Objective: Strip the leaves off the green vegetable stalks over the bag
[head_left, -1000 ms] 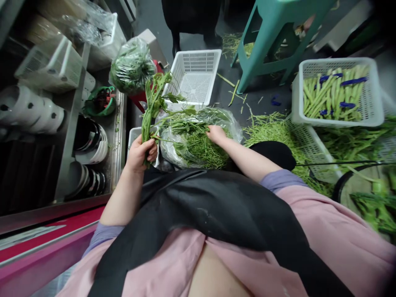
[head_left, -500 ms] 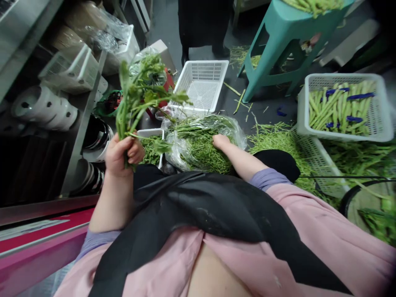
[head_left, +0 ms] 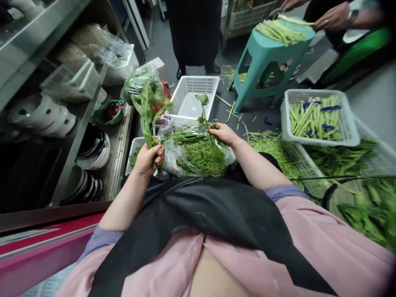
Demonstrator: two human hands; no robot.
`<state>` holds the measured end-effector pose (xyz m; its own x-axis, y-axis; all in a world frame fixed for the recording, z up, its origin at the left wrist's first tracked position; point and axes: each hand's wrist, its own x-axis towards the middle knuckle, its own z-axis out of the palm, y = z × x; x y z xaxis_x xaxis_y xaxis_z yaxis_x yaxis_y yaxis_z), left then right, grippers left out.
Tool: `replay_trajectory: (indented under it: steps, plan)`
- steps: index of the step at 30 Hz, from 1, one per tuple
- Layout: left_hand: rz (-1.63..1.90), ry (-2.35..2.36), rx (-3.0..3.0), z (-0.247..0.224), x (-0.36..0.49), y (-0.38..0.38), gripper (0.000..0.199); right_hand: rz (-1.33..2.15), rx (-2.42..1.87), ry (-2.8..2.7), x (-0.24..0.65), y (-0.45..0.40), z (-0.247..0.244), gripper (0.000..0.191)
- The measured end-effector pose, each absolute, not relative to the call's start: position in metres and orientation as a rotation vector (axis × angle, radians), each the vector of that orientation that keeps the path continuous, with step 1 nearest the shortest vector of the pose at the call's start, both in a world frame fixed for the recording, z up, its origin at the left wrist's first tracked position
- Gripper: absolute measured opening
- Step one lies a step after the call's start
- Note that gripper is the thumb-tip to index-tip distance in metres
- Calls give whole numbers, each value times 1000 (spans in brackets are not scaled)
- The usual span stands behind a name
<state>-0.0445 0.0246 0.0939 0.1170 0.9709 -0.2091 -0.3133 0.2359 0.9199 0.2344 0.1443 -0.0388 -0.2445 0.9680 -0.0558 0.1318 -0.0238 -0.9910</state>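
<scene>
My left hand is closed around a bunch of leafy green stems, held upright with the leaves at the top. In my right hand a few thin green stems with leaves are pinched, rising above the fingers. Between and below both hands lies a pile of thin green stems in an open clear plastic bag. Part of a small white basket with greens shows left of the bag, partly behind my left hand.
Beyond the bag stands a white basket. A teal stool with pale stalks, and a person's hands beside it, are at the upper right. Tied stalks fill another white basket. Metal shelves line the left.
My right hand has risen from the pile and now holds leafy stems. My left hand with its bunch has moved right and slightly down. The view has shifted, bringing another person's hands into sight.
</scene>
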Motion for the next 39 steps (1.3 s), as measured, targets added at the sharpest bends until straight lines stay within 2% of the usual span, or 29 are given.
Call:
replay_trajectory:
  steps: [3,6,13,22,30,35,39]
  plan:
    - [1147,1044,762,63,-27,41,45,1366,-1164,-1558,241,130,-29,32]
    - [1212,1094,732,53,-12,57,49,1305,-1159,-1725,242,119,-21,35]
    - [1404,1157,740,72,11,83,44,1279,-1025,-1893,233,106,1,33]
    - [1477,1138,705,91,13,95,37,1520,-774,-1728,229,121,45,27]
    - [1407,1202,785,100,38,100,43,1843,-492,-1839,207,125,49,30]
    - [1366,1162,840,95,31,98,41,1746,-509,-1934,200,123,47,32]
    - [1370,1128,821,97,14,102,37,1416,-796,-2422,197,111,17,24]
